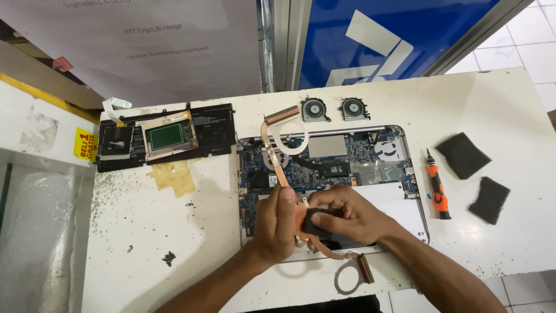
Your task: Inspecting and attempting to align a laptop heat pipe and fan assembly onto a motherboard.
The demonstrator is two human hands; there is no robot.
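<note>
Copper-coloured, the long bent metal heat pipe [282, 168] with finned ends lies over the opened laptop chassis [405, 203], left hand [277, 223] clasping its middle, right hand [347, 217] pressing a small black pad [317, 221] against it.

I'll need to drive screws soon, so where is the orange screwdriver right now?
In the head view, the orange screwdriver lies on the white table, right of the opened laptop and left of two dark foam pads.

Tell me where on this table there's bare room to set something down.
Bare table left of the open laptop, below the black battery, with a few dark crumbs. Another patch beyond the foam pads. Crowded around the fans and screwdriver.
</note>
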